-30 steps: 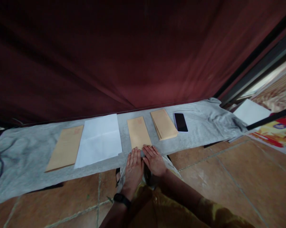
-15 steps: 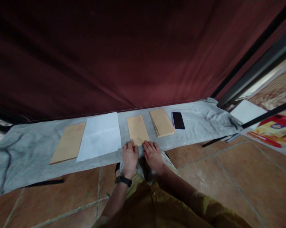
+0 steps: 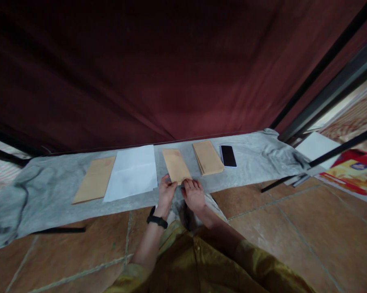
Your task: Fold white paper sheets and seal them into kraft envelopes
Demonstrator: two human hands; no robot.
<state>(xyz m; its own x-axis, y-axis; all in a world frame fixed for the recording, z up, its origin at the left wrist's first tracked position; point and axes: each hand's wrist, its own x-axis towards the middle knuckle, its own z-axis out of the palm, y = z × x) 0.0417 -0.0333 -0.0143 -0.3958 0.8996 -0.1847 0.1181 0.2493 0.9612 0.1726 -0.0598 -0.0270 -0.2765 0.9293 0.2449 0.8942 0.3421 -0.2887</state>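
A brown paper envelope (image 3: 176, 165) lies in front of me on a grey cloth, its near end lifted a little between my hands. My left hand (image 3: 166, 193) pinches the near left corner, thumb toward the middle. On the near right, my right hand (image 3: 193, 194) has its fingers curled over the envelope's edge; the thumb is mostly hidden. To the right rests a stack of similar envelopes (image 3: 208, 158). Left of the held envelope are white paper sheets (image 3: 133, 173), and beyond them more brown envelopes (image 3: 95, 179).
A phone (image 3: 228, 156) lies right of the stack. The grey cloth (image 3: 253, 156) covers a long narrow surface against a dark red curtain (image 3: 183, 81). At the right are dark metal bars and a red and yellow box (image 3: 354, 171). Tiled floor (image 3: 263, 219) lies below.
My hands have gone from lying flat on the envelope's near end to gripping it. That end is now raised and the envelope slightly tilted. The view has shifted slightly.
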